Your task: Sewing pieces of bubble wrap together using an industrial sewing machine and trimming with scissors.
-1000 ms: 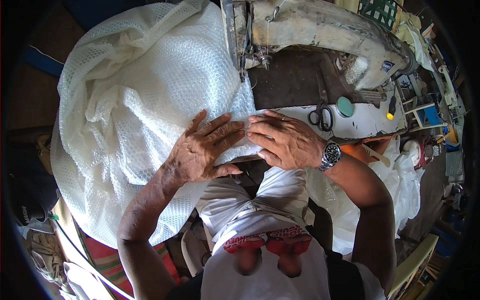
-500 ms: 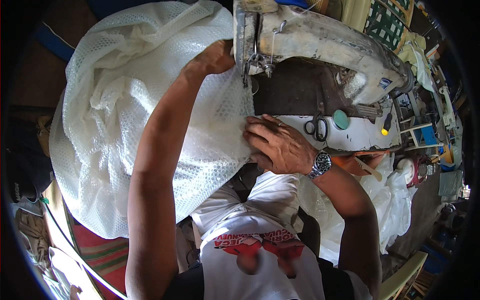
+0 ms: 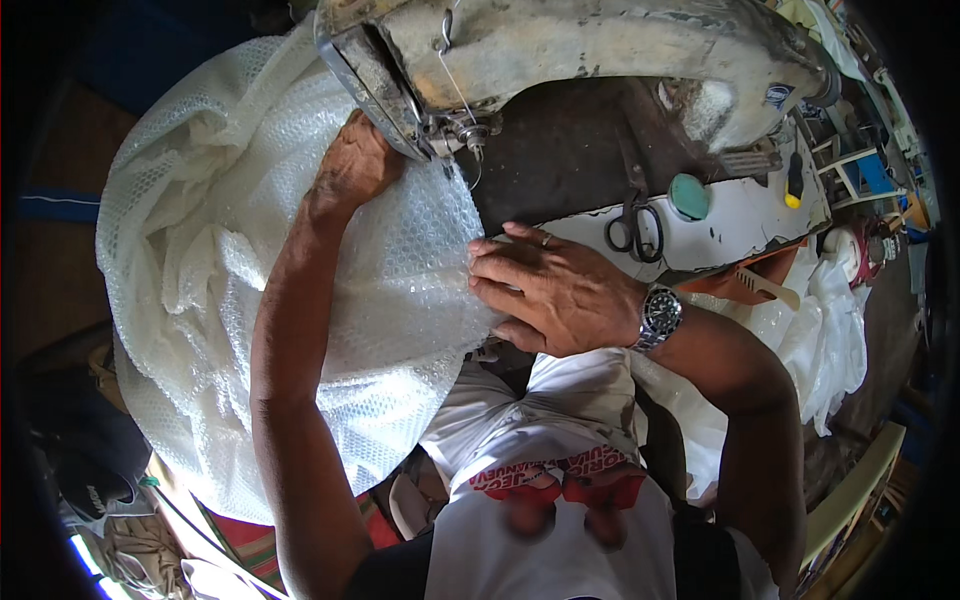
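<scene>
A cluttered sewing workshop is filling the view, seen from above, with a worn sewing table point(image 3: 720, 225) running across the upper right. An old cream-coloured sewing machine point(image 3: 600, 45) is arching over the top of the picture, its needle area hanging just left of centre.

A large heap of white bubbly, mesh-like fabric point(image 3: 200, 250) is spreading over the left half, covering the person's lap and trailing toward the floor. One edge of it is lying under the machine's needle area.

The left hand point(image 3: 350, 165) is reaching up to the machine head, pressing on the fabric beside the needle; its fingers are tucked behind the machine, so I cannot tell how far its grip is closed. The right hand point(image 3: 545, 285) is lying flat with fingers spread, holding nothing, pinning the fabric edge to the table. A wristwatch point(image 3: 660, 312) is sitting on that wrist.

Judging by this, the fabric is being positioned for a seam: it is at the needle, but most of it is looking unsewn and bunched.

On the table, 1 pair of scissors point(image 3: 635, 228) is lying beside a round teal disc point(image 3: 688, 196) and a small yellow object point(image 3: 792, 200). More white fabric point(image 3: 820, 330) is piling at the right. No readable labels or packages are standing out.
</scene>
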`<state>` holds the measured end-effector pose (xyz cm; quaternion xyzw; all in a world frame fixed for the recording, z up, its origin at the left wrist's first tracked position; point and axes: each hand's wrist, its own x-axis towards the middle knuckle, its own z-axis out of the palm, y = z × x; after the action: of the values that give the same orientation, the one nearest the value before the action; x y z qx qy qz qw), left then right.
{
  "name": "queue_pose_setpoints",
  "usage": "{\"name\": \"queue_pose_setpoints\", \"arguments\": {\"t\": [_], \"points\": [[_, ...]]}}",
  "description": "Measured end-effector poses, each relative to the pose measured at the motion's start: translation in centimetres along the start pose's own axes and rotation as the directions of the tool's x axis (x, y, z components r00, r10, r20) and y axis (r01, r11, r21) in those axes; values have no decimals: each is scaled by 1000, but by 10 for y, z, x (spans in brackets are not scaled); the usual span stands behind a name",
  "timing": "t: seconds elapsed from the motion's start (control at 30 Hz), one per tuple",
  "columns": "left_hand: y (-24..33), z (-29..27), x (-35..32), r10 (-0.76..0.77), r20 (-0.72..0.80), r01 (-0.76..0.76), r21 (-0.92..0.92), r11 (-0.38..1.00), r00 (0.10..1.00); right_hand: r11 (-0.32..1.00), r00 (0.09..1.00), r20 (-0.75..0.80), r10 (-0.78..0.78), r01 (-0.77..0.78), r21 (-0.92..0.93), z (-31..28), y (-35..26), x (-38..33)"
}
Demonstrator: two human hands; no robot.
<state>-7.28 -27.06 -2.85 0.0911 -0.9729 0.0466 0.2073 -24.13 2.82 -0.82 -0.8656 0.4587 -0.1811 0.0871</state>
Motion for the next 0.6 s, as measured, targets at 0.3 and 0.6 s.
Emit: {"name": "queue_pose_setpoints", "arguments": {"t": [0.3,0.6], "points": [[-6,-14,9,-101,84,102,1,995,991,999,999,20,29,-29,-17,1,7,20],[-22,-24,17,-6,-24,7,64,998,1000,998,997,25,66,-67,19,2,19,35]]}}
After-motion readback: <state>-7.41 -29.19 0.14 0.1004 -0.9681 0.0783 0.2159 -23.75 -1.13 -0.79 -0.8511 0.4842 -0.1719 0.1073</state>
